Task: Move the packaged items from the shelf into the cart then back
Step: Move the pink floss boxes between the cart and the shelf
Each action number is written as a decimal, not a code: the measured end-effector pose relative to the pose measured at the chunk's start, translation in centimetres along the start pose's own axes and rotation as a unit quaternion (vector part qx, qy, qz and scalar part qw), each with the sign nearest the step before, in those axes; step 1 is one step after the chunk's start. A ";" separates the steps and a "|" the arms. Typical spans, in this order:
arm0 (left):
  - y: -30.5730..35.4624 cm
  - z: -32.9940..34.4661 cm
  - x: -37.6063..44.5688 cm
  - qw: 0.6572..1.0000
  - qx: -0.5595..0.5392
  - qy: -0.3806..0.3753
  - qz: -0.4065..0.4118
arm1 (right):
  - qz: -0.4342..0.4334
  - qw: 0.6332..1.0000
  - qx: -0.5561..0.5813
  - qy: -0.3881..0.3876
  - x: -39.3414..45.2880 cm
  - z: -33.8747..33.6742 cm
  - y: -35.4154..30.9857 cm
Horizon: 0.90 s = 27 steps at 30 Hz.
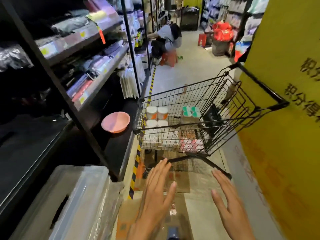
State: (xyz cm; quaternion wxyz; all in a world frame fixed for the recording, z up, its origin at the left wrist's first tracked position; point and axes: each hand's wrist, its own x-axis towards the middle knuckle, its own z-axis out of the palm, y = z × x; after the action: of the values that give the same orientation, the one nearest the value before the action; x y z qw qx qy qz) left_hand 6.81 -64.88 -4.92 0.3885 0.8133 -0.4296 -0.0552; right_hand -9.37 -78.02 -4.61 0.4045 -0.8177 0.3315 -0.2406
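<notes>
a: what's w/ the hands rn?

b: both out in front, low in view. left hand (155,193) flat, fingers spread wide, nothing in it. right hand (228,201) same, open palm, fingers splayed, empty. they're apart from each other, both short of the cart, not touching it.

a: where's the cart?

b: black wire cart (230,108) sits in the aisle just ahead of the hands, btwn the shelf (97,84) on the left and a yellow pillar (280,118) on the right. its handle end is up against the pillar side.

a: anything in it?

b: yep. white tissue rolls w/ orange print (157,113) at the left end, a pack w/ green-and-white tops (190,112) toward the middle, more flat packs (173,137) along the bottom, one pinkish. can't read labels, too blurry.

a: and the shelf?

b: packaged items (97,62) on the upper tiers, folded stuff in clear bags, grey, purple, red. yellow price tags along the edges. lower tier is mostly dark, w/ a pink bowl (115,121) sitting near its right end, just beside the cart's left side.

a: what else around?

b: clear plastic bin (69,196) bottom left, near the left hand. flattened cardboard (181,179) on the floor under the hands. another person (168,38) crouched on a red stool farther down the aisle.
</notes>
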 end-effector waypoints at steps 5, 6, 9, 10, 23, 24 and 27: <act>-0.2 1.4 9.3 0.999 0.003 -0.036 0.019 | 0.019 0.999 -0.020 0.028 9.0 -1.9 0.7; -0.3 1.8 11.0 0.999 -0.004 -0.042 0.017 | 0.021 0.999 -0.020 0.033 10.5 -2.1 1.0; -0.5 3.4 15.3 0.997 -0.028 -0.065 0.008 | 0.039 0.998 -0.025 0.042 14.3 -2.7 2.4; -0.5 4.1 16.6 0.997 -0.037 -0.074 0.001 | 0.049 0.998 -0.024 0.039 15.4 -3.0 3.0; -1.1 16.0 38.0 0.995 -0.061 -0.049 -0.066 | 0.060 0.998 -0.004 -0.037 39.5 -5.4 12.9; -1.4 16.9 39.5 0.995 -0.059 -0.043 -0.073 | 0.063 0.997 -0.006 -0.050 41.2 -5.5 13.7; -2.8 19.3 43.1 0.993 -0.037 -0.052 -0.100 | 0.086 0.991 0.002 -0.101 45.6 -5.0 16.1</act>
State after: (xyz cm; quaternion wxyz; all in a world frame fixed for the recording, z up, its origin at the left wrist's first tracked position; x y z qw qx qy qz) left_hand 27.39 -107.15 -9.64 0.3880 0.8334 -0.3633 -0.1513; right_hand 12.00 -121.45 -9.32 0.4566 -0.8054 0.3580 -0.1213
